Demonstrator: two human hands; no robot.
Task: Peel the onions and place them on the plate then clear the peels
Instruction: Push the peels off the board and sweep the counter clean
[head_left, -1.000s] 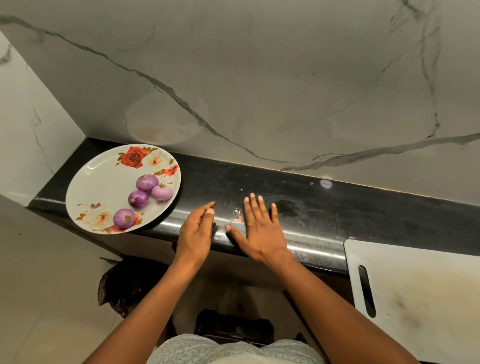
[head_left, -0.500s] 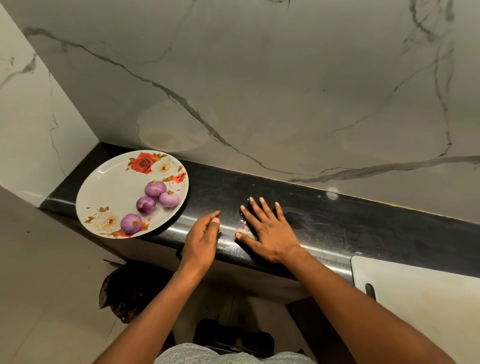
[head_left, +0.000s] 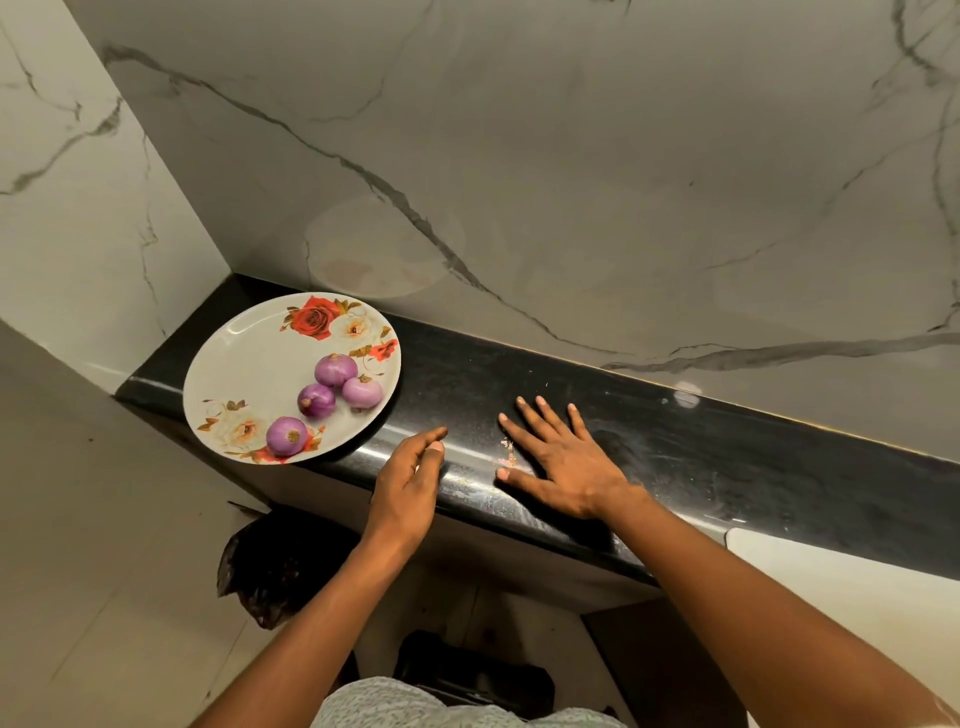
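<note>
Several peeled purple onions (head_left: 336, 370) lie on a white flowered plate (head_left: 244, 364) at the left end of the black counter (head_left: 727, 457). My right hand (head_left: 556, 457) lies flat on the counter with fingers spread, right beside a few small peel scraps (head_left: 508, 453) near its thumb. My left hand (head_left: 410, 478) is held at the counter's front edge, fingers relaxed and slightly cupped, palm facing the scraps, holding nothing.
A dark bag (head_left: 280, 566) sits on the floor below the counter edge, under my left arm. A white cutting board (head_left: 852, 587) lies at the right. A marble wall (head_left: 571, 182) rises behind the counter.
My right hand has slid a little along the counter toward the front edge, with the scraps beside its thumb. My left hand stays cupped at the edge. The view shifted slightly.
</note>
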